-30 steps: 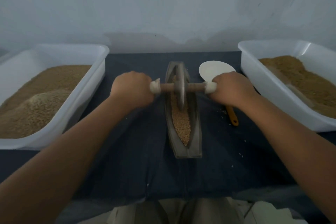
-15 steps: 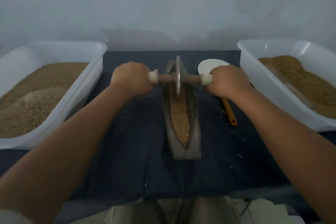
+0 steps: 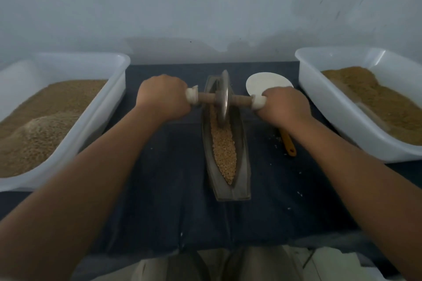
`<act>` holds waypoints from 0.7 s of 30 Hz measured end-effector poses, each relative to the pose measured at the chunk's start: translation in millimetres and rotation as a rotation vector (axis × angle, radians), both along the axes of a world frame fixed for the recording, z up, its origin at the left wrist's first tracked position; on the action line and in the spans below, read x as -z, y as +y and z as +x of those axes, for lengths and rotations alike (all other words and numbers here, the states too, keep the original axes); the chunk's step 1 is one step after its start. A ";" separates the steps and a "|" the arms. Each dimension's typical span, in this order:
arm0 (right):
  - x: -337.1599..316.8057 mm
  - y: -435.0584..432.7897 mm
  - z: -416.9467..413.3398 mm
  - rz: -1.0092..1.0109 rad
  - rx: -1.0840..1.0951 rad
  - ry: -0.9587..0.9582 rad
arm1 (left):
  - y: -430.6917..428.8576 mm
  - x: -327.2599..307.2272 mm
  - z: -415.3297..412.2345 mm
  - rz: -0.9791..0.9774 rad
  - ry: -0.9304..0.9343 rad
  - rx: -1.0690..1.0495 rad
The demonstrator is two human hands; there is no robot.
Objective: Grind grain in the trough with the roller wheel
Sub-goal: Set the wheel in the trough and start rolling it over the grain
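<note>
Firmly, hands (image 3: pixel 163 98) (image 3: pixel 285 107) gripping roller wheel (image 3: pixel 222 96), far end of trough (image 3: pixel 243 155), grain (image 3: pixel 223 153) nearer

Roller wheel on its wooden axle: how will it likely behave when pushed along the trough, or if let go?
The thin grey metal roller wheel probably rolls easily along the boat-shaped trough, steered by its sloping walls. Standing on edge, it would likely tip sideways if released; the left hand and right hand grip its axle ends.

left hand (image 3: pixel 163 98) fisted, arm outstretched | right hand (image 3: pixel 284 107) fisted, arm outstretched
</note>
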State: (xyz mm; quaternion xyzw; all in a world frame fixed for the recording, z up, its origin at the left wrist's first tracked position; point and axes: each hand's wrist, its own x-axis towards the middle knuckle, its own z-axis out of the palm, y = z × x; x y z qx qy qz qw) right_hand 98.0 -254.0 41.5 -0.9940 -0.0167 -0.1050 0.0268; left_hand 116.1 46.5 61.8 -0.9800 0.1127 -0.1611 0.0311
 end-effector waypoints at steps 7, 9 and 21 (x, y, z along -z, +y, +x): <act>-16.2 -15.1 -55.2 -0.044 -0.171 0.142 | 17.8 17.1 -66.0 0.052 -0.021 0.076; -20.0 -20.1 -75.7 -0.046 -0.219 0.160 | 25.9 25.9 -89.5 0.067 -0.117 0.119; -27.7 0.7 -15.2 -0.066 -0.085 0.164 | 6.6 7.9 -27.0 -0.034 0.097 -0.008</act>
